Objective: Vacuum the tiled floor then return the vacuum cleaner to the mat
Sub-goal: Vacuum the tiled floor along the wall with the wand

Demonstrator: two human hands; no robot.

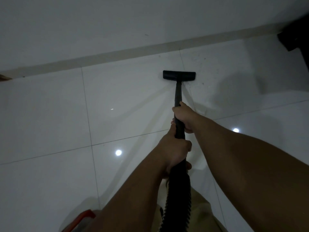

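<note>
I had both hands wrapped on the black wand (178, 97), right hand (184, 117) ahead of left hand (175, 151). The floor head (179, 75) lay flat on the tiled floor (50, 114) near the wall (100, 27); slow, overlapping passes looked best.

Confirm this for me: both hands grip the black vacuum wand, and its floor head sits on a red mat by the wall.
Not quite. In the head view both the left hand and right hand do grip the black vacuum wand, but its floor head sits on the bare white tiled floor by the wall, not on a red mat.
</note>
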